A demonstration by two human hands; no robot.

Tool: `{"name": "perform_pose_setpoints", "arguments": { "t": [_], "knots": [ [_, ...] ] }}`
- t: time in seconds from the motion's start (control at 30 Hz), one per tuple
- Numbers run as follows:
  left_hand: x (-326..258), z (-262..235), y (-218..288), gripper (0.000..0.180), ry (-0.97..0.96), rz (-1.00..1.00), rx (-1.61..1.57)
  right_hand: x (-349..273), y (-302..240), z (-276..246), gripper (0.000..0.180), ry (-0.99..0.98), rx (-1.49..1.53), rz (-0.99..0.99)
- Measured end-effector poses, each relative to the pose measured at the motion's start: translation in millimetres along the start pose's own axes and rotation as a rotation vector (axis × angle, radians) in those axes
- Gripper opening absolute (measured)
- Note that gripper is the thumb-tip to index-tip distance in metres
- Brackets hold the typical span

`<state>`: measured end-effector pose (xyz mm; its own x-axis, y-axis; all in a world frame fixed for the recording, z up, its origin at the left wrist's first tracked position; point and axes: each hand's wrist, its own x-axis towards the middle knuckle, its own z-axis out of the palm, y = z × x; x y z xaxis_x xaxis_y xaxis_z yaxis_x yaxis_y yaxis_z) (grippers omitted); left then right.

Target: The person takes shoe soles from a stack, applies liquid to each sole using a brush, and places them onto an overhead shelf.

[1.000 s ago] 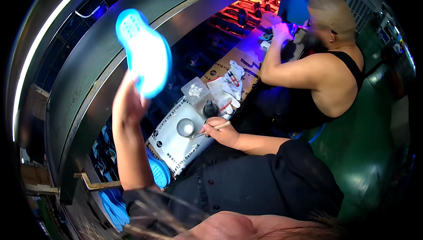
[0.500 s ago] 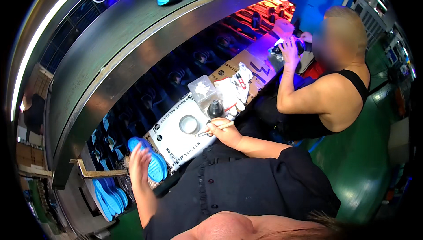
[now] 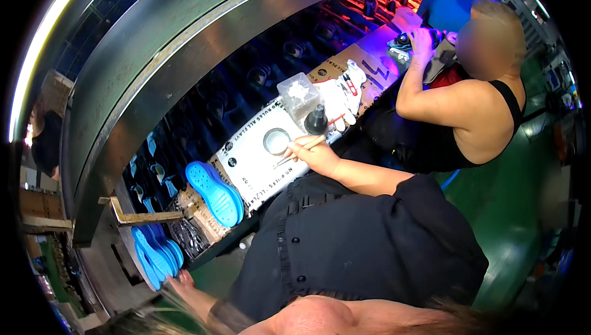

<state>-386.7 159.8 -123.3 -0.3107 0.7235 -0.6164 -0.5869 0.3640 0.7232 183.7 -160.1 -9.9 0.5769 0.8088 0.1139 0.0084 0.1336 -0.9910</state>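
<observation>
My right hand (image 3: 317, 155) pinches a thin brush (image 3: 283, 163) with a pale handle; its tip points down over the white printed sheet (image 3: 249, 181). Just beyond it stands a small round tin (image 3: 276, 142) with whitish contents. At the lower left, my left hand (image 3: 183, 281) is at the near end of a stack of blue shoe soles (image 3: 159, 252), fingers stretched toward it; whether it touches them I cannot tell. Two or so more blue soles (image 3: 215, 195) lie stacked at the left end of the sheet, apart from both hands.
A black bottle (image 3: 316, 121), a clear plastic box (image 3: 299, 96) and white gloves (image 3: 345, 92) stand beyond my right hand. A metal-edged conveyor (image 3: 160, 64) curves overhead, above racks of dark shoes. A co-worker (image 3: 455, 101) handles a shoe at the right. An L-shaped bar (image 3: 148, 218) juts out at left.
My left hand has gone from beside the soles on the bench down to the stack at the lower left. My right hand still holds the brush near the tin. The view has shifted.
</observation>
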Motion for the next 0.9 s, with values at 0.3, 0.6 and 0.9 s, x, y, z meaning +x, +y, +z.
{"name": "perform_pose_setpoints", "arguments": {
  "t": [0.3,0.6,0.9],
  "knots": [
    [67.4,12.4,-10.1,0.043,0.009,0.019,-0.079,-7.2,5.6,12.4,0.026,0.095,-0.02,0.074],
    [-45.8,-59.7,-59.0,0.047,-0.181,-0.038,0.077,0.4,7.7,17.5,0.031,0.036,-0.052,0.097],
    [-152.1,-31.4,-114.6,0.035,-0.429,-0.294,0.217,8.7,8.9,19.2,0.032,-0.026,-0.042,0.102]
  ]
}}
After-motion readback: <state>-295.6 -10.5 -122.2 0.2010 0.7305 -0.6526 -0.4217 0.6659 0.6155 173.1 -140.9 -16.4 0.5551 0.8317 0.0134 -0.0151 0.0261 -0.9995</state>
